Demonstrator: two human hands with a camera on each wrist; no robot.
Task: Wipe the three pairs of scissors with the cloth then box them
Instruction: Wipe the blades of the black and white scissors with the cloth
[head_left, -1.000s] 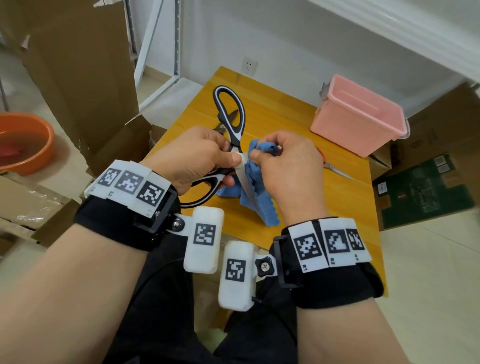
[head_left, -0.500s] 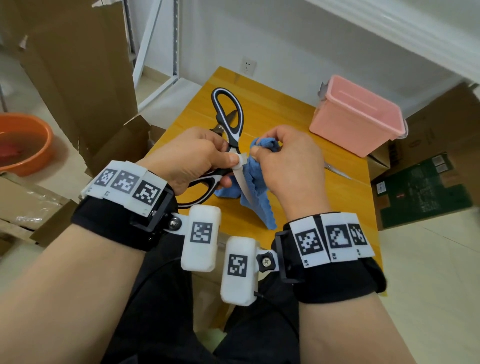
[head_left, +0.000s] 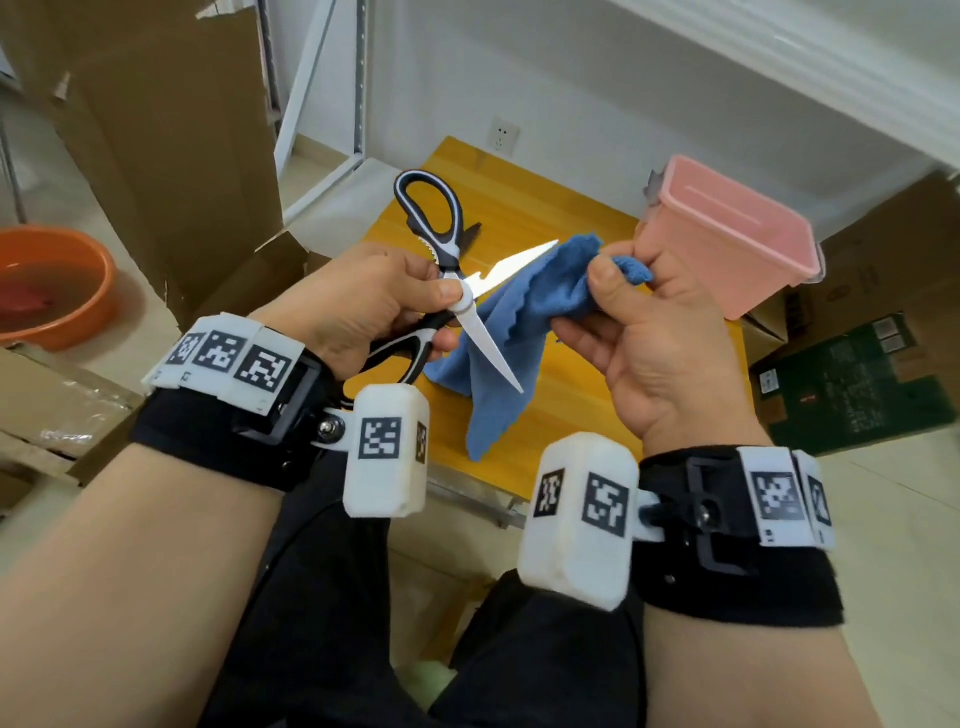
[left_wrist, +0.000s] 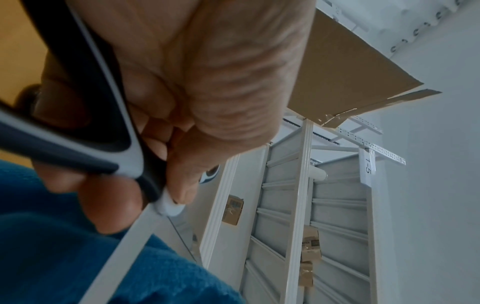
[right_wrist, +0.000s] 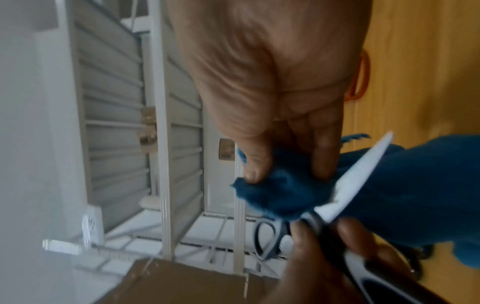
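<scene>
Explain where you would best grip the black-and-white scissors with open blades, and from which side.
Probably by the free upper handle loop of the black-and-white scissors, coming from the far side. Both white blades are spread and bare, and the left hand already grips the lower loop and pivot.

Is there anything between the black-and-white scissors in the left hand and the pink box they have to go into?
Only the right hand, holding the blue cloth, sits between the open scissors in the left hand and the pink box, whose top is open.

bright even daylight, wide-angle edge warping, wrist views blurred up close
</scene>
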